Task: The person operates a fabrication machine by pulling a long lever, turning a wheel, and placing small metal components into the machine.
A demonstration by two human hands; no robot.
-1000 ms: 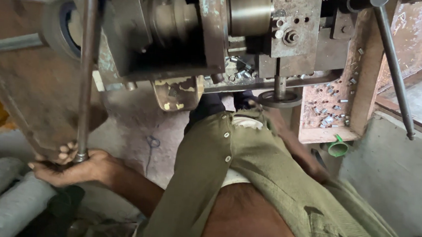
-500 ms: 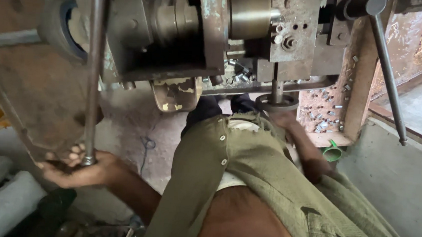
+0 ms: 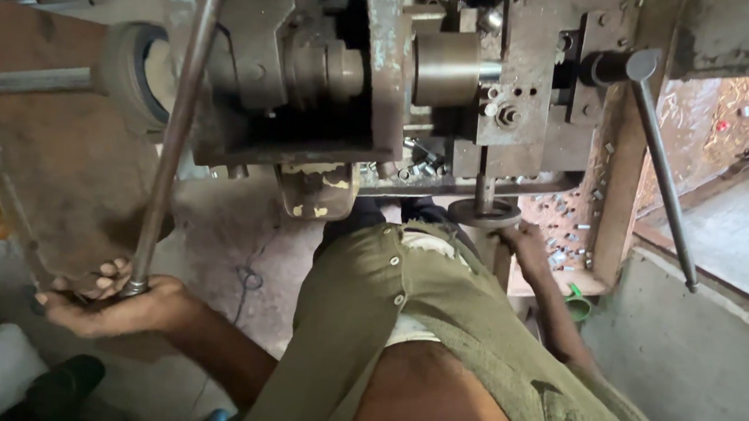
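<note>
Seen from above, looking down the wearer's own chest, a person stands at an old, grimy metalworking machine. At far left a grey horizontal bar [image 3: 23, 80] runs toward a dark round wheel [image 3: 129, 75] on the machine's side. Just right of it, a long steel lever [image 3: 173, 135] slants down from a red-tipped knob at the top edge to the lower left, where the left hand [image 3: 109, 302] is wrapped around its bottom end, fingers curled shut on the rod and knuckles facing up. Below that hand lie pale rounded shapes and a dark one (too blurred to identify). In the middle, the machine body [image 3: 314, 74] shows a dark cylindrical spindle and, beside it, a brass-coloured cylinder [image 3: 446, 66]. The person's olive-green shirt [image 3: 401, 327] hangs open over the belly in the lower centre. Right of centre, a vertical shaft drops to a round metal collar [image 3: 484, 214]; the right hand [image 3: 526, 243] rests against that collar's right side, though its fingers are partly hidden and their grip cannot be told. Small metal pieces [image 3: 567, 224] litter the wooden ledge beyond. At far right a second lever [image 3: 663, 169], unheld, slants down beside a concrete slab [image 3: 742, 236].
</note>
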